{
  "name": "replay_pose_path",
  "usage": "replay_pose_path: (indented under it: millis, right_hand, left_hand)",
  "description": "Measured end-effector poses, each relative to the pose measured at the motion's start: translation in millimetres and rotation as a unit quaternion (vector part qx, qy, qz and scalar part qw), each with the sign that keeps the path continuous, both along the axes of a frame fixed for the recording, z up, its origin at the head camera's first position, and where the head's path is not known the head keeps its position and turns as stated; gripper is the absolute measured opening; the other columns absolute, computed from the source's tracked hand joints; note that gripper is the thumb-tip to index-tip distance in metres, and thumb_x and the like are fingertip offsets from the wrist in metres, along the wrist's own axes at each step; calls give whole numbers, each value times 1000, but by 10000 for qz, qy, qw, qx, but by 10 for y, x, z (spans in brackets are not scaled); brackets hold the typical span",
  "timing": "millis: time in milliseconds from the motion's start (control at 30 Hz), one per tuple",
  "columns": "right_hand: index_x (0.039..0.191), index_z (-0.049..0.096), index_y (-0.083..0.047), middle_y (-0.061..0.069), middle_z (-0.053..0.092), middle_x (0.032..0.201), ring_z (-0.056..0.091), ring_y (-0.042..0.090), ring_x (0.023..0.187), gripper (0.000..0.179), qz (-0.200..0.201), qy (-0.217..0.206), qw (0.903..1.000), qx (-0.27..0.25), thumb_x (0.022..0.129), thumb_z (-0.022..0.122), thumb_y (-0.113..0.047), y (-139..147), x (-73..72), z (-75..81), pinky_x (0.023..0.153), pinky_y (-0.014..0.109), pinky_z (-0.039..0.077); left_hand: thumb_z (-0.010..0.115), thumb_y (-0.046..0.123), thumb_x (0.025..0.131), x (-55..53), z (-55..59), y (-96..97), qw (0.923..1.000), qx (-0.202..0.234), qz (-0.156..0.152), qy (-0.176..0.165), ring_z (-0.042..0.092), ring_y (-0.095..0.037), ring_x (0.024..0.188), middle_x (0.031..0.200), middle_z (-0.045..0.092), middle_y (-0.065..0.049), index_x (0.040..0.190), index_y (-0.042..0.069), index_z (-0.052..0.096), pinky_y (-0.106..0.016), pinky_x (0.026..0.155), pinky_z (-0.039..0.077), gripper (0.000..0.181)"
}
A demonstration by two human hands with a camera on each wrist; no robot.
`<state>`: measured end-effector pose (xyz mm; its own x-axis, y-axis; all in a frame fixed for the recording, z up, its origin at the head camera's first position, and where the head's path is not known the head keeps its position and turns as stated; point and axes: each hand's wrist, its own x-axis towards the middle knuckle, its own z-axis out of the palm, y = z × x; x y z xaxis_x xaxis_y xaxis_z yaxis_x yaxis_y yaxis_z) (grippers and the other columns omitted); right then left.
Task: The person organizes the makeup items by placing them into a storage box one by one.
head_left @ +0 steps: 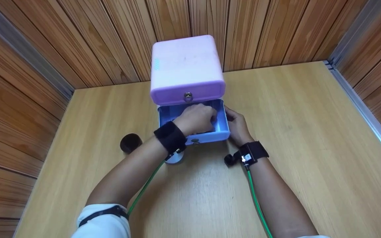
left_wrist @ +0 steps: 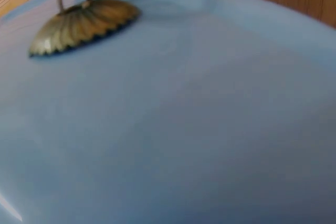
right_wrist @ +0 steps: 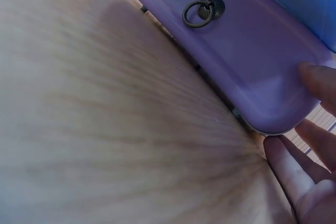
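My left hand (head_left: 197, 117) reaches down into the pulled-out blue drawer (head_left: 223, 127), knuckles up and fingers bent. Its fingertips are hidden, so I cannot tell whether they hold anything. A brass ring pull with a scalloped plate (left_wrist: 84, 27) shows close up on the blue drawer front in the left wrist view. At the drawer unit's right side is my right hand (head_left: 238, 127). In the right wrist view, its extended fingers (right_wrist: 286, 163) lie around the lower corner of a purple drawer front (right_wrist: 247, 51), one fingertip touching the face.
The pink top (head_left: 185, 62) of the drawer unit stands near the wood-panelled back wall. Left of the drawer, a round black object (head_left: 131, 143) sits on the table (head_left: 309, 138). A white round object (head_left: 175, 157) is partly covered by the left wrist. Green cables (head_left: 256, 198) run along both forearms.
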<state>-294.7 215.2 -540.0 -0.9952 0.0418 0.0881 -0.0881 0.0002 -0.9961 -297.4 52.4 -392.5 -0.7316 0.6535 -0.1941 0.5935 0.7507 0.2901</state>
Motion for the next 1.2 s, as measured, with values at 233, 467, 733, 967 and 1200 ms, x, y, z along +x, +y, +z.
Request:
replay_pose_path:
  millis: [233, 467, 733, 967, 1200]
  right_hand:
    - [139, 53, -13, 11, 60, 130, 56, 21, 118, 48, 28, -46, 9999, 89, 93, 62, -4, 6, 2, 6, 96, 34, 46]
    - [140, 52, -16, 11, 59, 132, 54, 22, 120, 49, 96, -183, 9998, -30, 94, 61, -4, 16, 19, 10, 98, 34, 44]
    - [141, 51, -13, 13, 61, 129, 58, 23, 116, 49, 159, 6, 9998, -110, 93, 61, -4, 10, 21, 12, 94, 34, 47]
    - [141, 50, -12, 15, 59, 130, 58, 25, 116, 51, 261, -29, 9995, -173, 93, 60, -1, -9, -2, 25, 93, 35, 48]
    - [142, 49, -10, 14, 56, 135, 54, 24, 122, 50, 271, -107, 9996, -1, 94, 56, -1, 49, 31, 39, 97, 35, 45]
  left_hand:
    - [66, 8, 80, 6, 7, -11, 9999, -24, -13, 126, 43, -17, 58, 61, 40, 2, 67, 14, 51, -29, 53, 32, 20]
    - [70, 17, 84, 41, 18, -31, 9996, -104, -121, 240, 45, -17, 64, 65, 45, 1, 70, 14, 55, -29, 56, 34, 21]
    - [68, 24, 89, 78, 42, -102, 9996, -110, 6, 276, 40, -16, 56, 60, 37, 2, 66, 13, 48, -29, 51, 28, 32]
    - [64, 28, 95, 94, 80, -228, 9998, 141, 47, 132, 50, -14, 59, 66, 51, 3, 86, 11, 71, -28, 53, 35, 20]
    - [62, 32, 97, 133, 117, -405, 9984, 476, 271, -115, 56, -15, 73, 98, 66, 3, 128, 16, 66, -29, 63, 42, 36]
